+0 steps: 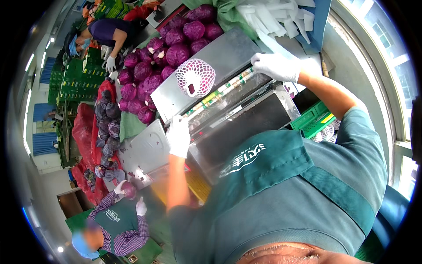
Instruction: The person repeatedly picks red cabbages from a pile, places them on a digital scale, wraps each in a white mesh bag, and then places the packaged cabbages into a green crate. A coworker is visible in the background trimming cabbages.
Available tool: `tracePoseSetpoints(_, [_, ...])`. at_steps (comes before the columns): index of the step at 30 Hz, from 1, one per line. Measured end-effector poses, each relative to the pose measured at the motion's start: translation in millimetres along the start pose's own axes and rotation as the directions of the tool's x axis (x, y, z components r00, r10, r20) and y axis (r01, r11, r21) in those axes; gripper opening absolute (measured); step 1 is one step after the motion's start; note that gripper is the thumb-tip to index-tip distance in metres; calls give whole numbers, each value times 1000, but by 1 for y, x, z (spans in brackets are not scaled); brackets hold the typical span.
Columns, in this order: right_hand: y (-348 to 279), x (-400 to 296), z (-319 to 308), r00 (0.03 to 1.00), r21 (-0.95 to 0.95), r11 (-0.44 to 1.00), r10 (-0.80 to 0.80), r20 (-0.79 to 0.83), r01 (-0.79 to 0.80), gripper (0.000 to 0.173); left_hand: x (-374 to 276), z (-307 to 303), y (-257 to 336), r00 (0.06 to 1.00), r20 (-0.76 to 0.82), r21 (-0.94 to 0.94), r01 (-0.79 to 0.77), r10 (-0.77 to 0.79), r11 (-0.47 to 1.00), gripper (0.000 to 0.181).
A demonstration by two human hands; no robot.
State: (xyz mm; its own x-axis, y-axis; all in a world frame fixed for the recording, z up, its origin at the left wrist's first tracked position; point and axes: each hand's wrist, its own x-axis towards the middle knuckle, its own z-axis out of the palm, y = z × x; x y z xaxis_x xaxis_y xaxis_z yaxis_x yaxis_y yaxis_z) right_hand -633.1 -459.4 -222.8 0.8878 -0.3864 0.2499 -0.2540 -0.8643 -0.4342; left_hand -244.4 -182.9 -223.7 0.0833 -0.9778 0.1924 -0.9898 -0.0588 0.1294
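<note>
My left hand point(178, 136), in a white glove, pinches the left end of clear plastic film point(227, 99) at a film-wrapping machine point(250, 115). The film's far right corner is in the closed fingers of my right hand point(276, 67), also gloved in white. Between both hands the film lies wrinkled over the machine, beside a printed roll point(217, 94). Just beyond it, a red cabbage in a white foam net point(195, 78) rests on the metal top point(227, 49). The machine's dark plate point(244, 128) is close to my apron.
Red cabbages point(158, 66) are piled beyond the metal top. White foam nets point(280, 16) lie at the upper right, a green crate point(313, 120) at the right. One co-worker point(115, 224) holds a cabbage point(128, 190) at lower left; another point(108, 33) bends at upper left.
</note>
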Motion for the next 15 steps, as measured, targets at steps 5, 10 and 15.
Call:
tracePoseSetpoints(5, [-37,6,-27,869,599,641,440,226,-480,9,-15,-36,35,885,283,-789,433,-368,435,15])
tracePoseSetpoints(10, [-88,56,-97,952,930,355,305,-20,-94,15,11,-116,31,943,-281,-866,-328,-176,-377,24])
tracePoseSetpoints(15, [-46,148,-39,972,748,644,32,-235,159,77,106,-68,-4,895,-443,-576,-235,-57,783,82])
